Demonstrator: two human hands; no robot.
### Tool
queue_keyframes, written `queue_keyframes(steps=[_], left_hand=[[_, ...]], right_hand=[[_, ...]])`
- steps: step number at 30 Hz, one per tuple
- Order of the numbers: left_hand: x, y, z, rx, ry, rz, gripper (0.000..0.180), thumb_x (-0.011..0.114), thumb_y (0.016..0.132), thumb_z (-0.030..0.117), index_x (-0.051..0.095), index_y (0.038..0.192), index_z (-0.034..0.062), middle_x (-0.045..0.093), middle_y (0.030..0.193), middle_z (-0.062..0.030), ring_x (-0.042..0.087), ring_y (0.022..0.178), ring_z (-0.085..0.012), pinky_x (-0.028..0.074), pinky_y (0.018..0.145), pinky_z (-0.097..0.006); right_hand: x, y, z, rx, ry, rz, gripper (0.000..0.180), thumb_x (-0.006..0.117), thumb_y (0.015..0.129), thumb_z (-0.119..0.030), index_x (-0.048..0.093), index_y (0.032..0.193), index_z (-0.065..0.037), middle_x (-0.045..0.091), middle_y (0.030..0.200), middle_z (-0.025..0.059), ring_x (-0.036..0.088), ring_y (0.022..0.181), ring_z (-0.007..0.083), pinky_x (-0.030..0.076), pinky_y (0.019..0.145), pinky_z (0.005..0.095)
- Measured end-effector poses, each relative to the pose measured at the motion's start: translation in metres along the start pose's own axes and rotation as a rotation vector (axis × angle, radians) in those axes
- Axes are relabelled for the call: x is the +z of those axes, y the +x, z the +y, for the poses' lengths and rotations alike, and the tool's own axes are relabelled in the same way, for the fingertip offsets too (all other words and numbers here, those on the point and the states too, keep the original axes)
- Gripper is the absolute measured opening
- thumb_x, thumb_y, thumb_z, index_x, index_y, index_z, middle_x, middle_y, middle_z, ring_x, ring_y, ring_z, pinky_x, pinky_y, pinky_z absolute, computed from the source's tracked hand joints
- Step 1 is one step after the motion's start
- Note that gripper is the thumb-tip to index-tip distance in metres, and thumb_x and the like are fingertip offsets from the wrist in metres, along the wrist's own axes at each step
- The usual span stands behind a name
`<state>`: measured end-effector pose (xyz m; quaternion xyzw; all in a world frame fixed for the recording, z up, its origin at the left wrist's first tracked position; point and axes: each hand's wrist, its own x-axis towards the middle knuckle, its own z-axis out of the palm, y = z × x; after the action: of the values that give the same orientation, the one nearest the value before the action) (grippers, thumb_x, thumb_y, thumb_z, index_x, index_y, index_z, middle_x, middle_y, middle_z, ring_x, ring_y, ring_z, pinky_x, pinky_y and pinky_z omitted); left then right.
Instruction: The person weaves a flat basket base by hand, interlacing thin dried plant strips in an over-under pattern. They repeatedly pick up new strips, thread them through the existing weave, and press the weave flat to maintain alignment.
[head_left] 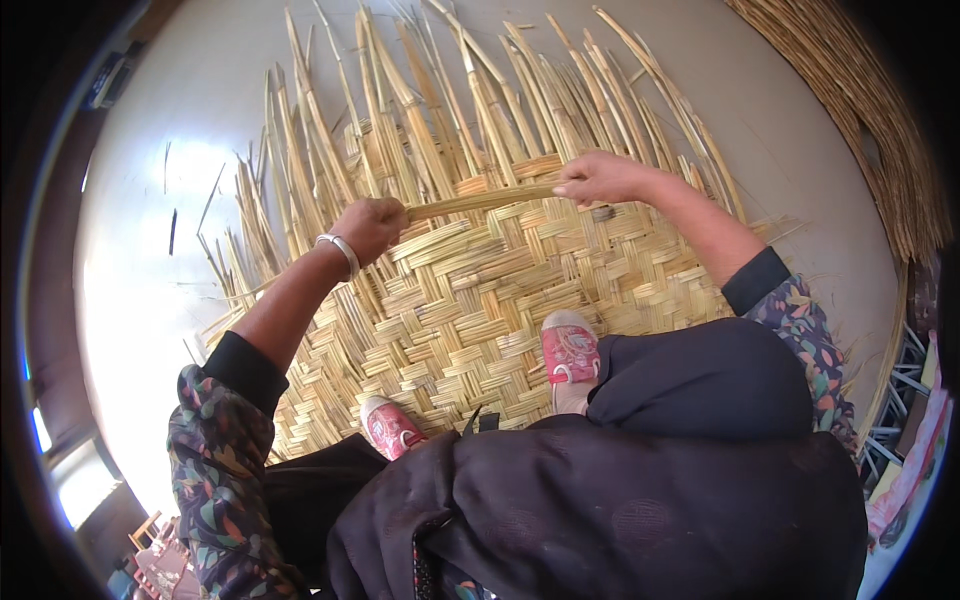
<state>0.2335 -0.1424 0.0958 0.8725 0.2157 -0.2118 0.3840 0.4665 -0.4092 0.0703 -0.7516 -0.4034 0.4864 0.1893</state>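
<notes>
A flat, pale green-yellow reed strip stretches crosswise between my two hands, bowed slightly upward. My left hand, with a silver bangle at the wrist, is closed round its left end. At the other end, the fingers of my right hand pinch the strip. Below it lies a woven reed mat with a zigzag pattern. Unwoven reed ends fan out from the mat's far side, some of them raised. Whether the strip touches the weave under it, I cannot tell.
My feet in red shoes rest on the mat. A big bundle of brown reeds lies at the far right on the grey floor. Loose dark slivers are scattered at left. A small wooden chair stands at lower left.
</notes>
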Motion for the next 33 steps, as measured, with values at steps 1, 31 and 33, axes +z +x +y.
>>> queue_keyframes(steps=[1,31,33], left_hand=[[0.004,0.005,0.0,0.044,-0.002,0.029,0.02,0.053,0.086,0.02,0.064,0.086,0.0032,0.062,0.067,-0.0114,0.058,0.062,-0.0215,0.047,0.062,-0.034],[0.032,0.179,0.007,0.263,0.409,0.227,0.029,0.061,0.081,0.016,0.062,0.108,0.0033,0.065,0.101,-0.012,0.062,0.09,-0.0235,0.05,0.078,-0.033],[0.035,0.197,0.009,0.345,0.861,0.231,0.033,0.068,0.071,0.011,0.065,0.104,0.0088,0.063,0.102,-0.0131,0.06,0.096,-0.0292,0.05,0.082,-0.035]], right_hand=[[0.005,0.002,-0.001,-0.015,0.067,0.006,0.036,0.058,0.088,-0.036,0.062,0.084,0.0,0.062,0.071,0.0061,0.062,0.069,0.0141,0.051,0.066,0.0288],[0.027,0.06,-0.042,-0.028,0.676,0.281,0.014,0.052,0.09,-0.013,0.057,0.094,0.0,0.064,0.08,0.0084,0.063,0.067,0.015,0.053,0.06,0.0275],[0.028,0.074,-0.032,-0.055,0.551,0.324,0.016,0.052,0.09,-0.014,0.057,0.095,0.0,0.063,0.08,0.0084,0.062,0.066,0.0157,0.052,0.061,0.0289]])
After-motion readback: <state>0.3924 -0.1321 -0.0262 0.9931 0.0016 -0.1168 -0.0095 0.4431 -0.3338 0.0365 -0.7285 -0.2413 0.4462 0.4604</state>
